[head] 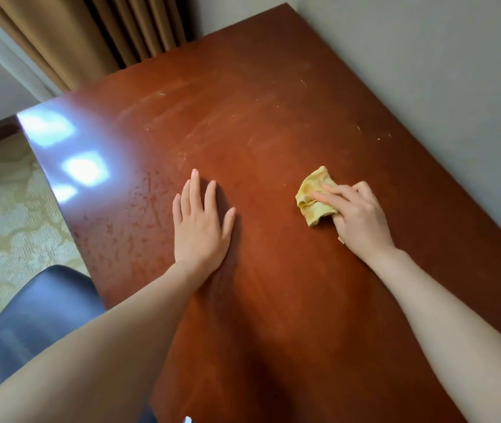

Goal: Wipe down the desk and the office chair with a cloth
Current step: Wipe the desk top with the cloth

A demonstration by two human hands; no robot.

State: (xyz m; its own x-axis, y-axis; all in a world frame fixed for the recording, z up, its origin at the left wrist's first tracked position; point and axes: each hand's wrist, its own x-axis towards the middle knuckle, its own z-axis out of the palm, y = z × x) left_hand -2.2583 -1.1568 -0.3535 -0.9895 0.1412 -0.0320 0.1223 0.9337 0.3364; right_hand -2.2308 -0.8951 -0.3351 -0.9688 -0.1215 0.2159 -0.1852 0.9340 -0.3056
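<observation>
— Cloth (313,198) position?
— Bunched under the right hand (357,218), whose fingers curl over it and press it onto the desk (273,300), nearer the right edge than the left.
— And the other hand?
— The left hand (202,227) lies flat, fingers spread, mid-desk, well apart from the cloth. Streaks lie toward the far edge, so the wipe probably runs that way.

The surface (273,132) is a glossy reddish-brown wooden top, streaked with dusty smears and pale specks, with window glare near its left edge; the cloth (310,190), small, yellow and crumpled, lies toward the right edge, bunched under the fingers (328,199) of the right hand (359,218); the office chair (29,315), dark and shiny, stands off the near left corner.
</observation>
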